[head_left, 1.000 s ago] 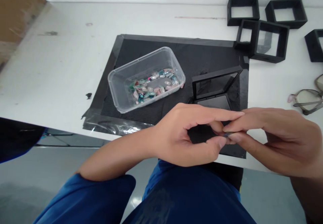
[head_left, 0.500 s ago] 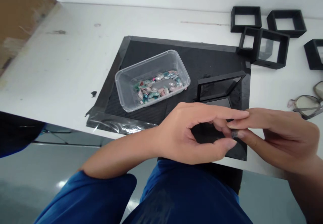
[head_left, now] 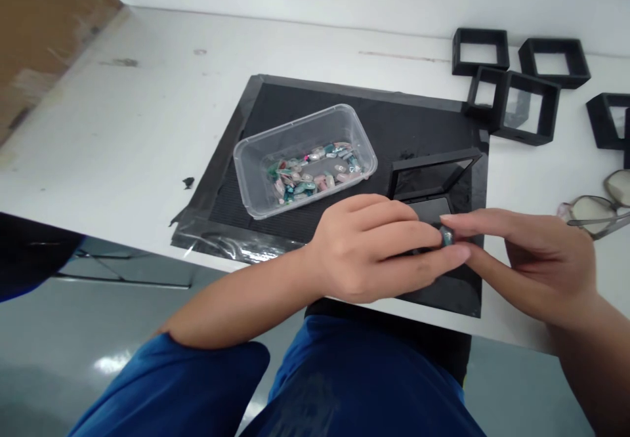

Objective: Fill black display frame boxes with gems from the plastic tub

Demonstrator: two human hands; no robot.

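A small glossy teal piece (head_left: 447,235), perhaps a false nail, is pinched between the fingertips of both hands. My right hand (head_left: 546,260) grips it from the right with thumb and forefinger. From the left, my left hand (head_left: 374,247) closes on it, fingers curled and thumb tip below it. Behind the fingers, a black hinged case (head_left: 433,161) stands with its lid raised; my hands hide part of its base. Left of it sits a clear plastic tub (head_left: 305,125) with several small pink, white and teal pieces (head_left: 315,178).
A black mat (head_left: 413,115) taped to the white table (head_left: 132,122) lies under the tub and case. Several black box frames (head_left: 529,138) stand at the back right. Eyeglasses (head_left: 593,217) rest at the right, and brown cardboard (head_left: 49,43) at the far left.
My left fingers have closed in from a wide curl onto the piece. Both hands have come together, and the piece now shows teal between them. The view has shifted slightly.
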